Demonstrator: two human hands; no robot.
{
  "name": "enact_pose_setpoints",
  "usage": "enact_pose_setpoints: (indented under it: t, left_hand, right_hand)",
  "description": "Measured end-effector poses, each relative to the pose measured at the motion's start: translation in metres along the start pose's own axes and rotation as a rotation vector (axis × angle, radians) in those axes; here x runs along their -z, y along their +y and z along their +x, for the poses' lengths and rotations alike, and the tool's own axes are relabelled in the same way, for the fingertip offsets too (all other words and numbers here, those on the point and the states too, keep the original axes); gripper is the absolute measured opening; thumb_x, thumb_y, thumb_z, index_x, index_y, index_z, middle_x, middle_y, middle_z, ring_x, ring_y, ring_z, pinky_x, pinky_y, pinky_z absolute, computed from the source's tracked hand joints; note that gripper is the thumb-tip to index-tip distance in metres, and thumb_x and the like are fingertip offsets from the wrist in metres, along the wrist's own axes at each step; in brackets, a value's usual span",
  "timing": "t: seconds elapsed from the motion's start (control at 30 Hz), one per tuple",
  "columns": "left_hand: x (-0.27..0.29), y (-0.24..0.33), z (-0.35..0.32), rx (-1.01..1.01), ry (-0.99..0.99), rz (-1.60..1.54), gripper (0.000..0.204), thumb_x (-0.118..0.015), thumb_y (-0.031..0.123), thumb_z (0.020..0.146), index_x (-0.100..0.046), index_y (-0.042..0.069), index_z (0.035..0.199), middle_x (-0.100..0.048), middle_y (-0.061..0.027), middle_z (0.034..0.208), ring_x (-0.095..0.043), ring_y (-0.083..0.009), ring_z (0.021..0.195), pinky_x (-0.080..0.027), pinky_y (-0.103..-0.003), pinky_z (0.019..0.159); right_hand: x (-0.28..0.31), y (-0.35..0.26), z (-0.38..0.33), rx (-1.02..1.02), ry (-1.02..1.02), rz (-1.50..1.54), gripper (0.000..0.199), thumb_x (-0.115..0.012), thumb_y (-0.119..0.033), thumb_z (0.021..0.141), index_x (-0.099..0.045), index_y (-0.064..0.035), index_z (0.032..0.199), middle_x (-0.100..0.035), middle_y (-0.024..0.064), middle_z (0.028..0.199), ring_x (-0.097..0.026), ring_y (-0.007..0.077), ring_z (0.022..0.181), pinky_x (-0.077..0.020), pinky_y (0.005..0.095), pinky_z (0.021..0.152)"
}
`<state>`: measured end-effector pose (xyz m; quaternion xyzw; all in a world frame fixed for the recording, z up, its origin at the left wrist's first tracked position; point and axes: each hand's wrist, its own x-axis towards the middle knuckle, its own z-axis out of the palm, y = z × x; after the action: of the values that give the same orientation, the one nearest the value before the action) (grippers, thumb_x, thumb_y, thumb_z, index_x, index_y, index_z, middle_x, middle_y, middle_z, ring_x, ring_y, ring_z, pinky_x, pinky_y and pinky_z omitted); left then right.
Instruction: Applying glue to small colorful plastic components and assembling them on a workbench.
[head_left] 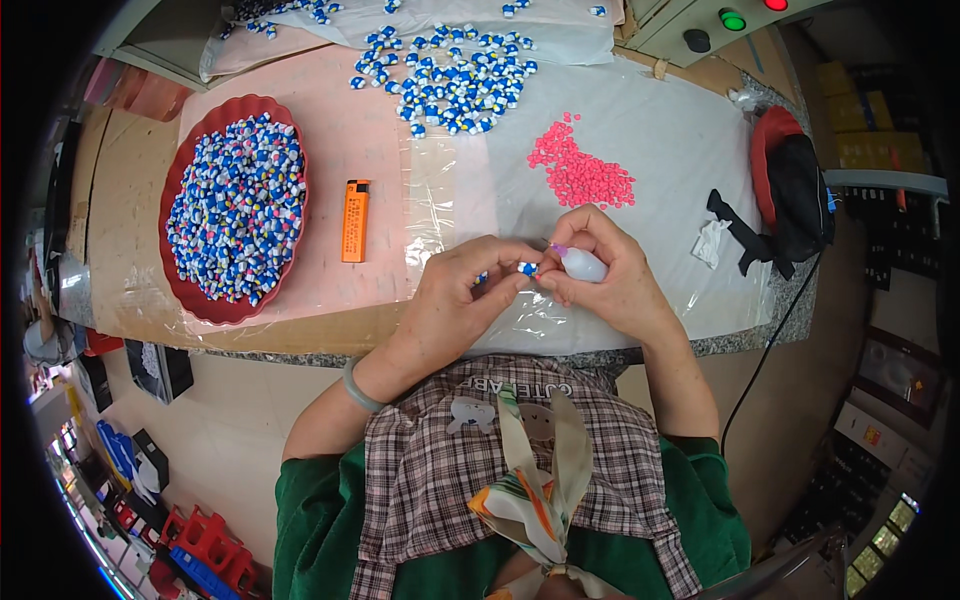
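Observation:
My left hand (pixel 450 290) is closed, pinching a tiny blue-and-white piece (pixel 527 269) between thumb and fingertips. Another bit of blue shows in that palm, partly hidden by the fingers. In my right hand (pixel 625 285) is a small white squeeze bottle (pixel 584 265) with a purple tip, its fingers wrapped round it. The two hands meet close together over the table's near edge, the bottle just right of the piece. Beyond them lie a scatter of small pink pieces (pixel 580 168) and a larger spread of blue-and-white pieces (pixel 465 85).
A red scalloped bowl (pixel 172 272) heaped with blue-and-white pieces stands at the left. Right of it lies an orange lighter (pixel 354 222). A crumpled white tissue (pixel 710 243), a black strap (pixel 738 228) and a black bag (pixel 800 195) are at the right. A control box (pixel 700 25) stands at the back.

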<state>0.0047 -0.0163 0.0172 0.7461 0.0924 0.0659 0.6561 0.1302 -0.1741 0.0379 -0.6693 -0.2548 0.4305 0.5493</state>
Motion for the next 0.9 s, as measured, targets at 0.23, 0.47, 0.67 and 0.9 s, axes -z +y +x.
enact_pose_setpoints:
  t: [0.23, 0.47, 0.67, 0.9]
  left_hand:
    - [0.002, -0.002, -0.001, -0.118, -0.027, 0.187, 0.023, -0.065, -0.002, 0.082, -0.067, 0.005, 0.104, -0.062, -0.006, 0.083, -0.05, -0.0125, 0.061, -0.043, -0.026, 0.059]
    - [-0.002, -0.005, -0.001, -0.167, 0.005, 0.203, 0.026, -0.066, -0.004, 0.081, -0.066, 0.005, 0.105, -0.061, -0.0063, 0.082, -0.05, -0.0122, 0.059, -0.043, -0.026, 0.055]
    - [-0.005, -0.009, -0.001, -0.227, 0.074, 0.219, 0.026, -0.067, -0.004, 0.08, -0.065, 0.004, 0.105, -0.062, -0.0077, 0.082, -0.055, -0.0143, 0.062, -0.046, -0.027, 0.057]
    - [-0.005, -0.009, -0.002, -0.237, 0.056, 0.25, 0.026, -0.067, -0.003, 0.08, -0.065, 0.004, 0.105, -0.062, -0.0093, 0.083, -0.059, -0.0173, 0.065, -0.048, -0.027, 0.059]
  right_hand:
    - [0.001, -0.001, 0.001, -0.056, -0.013, -0.03, 0.031, -0.069, 0.004, 0.081, -0.048, -0.0042, 0.102, -0.06, 0.0046, 0.085, -0.055, 0.0059, 0.066, -0.0452, 0.0206, 0.058]
    - [-0.001, 0.004, 0.002, -0.077, -0.01, -0.018, 0.031, -0.069, 0.004, 0.081, -0.048, -0.0048, 0.102, -0.06, 0.0035, 0.083, -0.054, 0.0055, 0.065, -0.045, 0.0205, 0.057]
    - [-0.008, 0.007, 0.001, 0.021, 0.07, -0.074, 0.03, -0.068, 0.005, 0.082, -0.048, -0.0055, 0.102, -0.059, 0.0024, 0.081, -0.054, 0.0055, 0.065, -0.0444, 0.0207, 0.056]
    - [-0.008, 0.012, 0.001, -0.011, 0.082, -0.002, 0.033, -0.07, 0.003, 0.081, -0.047, -0.0072, 0.103, -0.058, 0.0016, 0.079, -0.053, 0.0052, 0.063, -0.0432, 0.0204, 0.053]
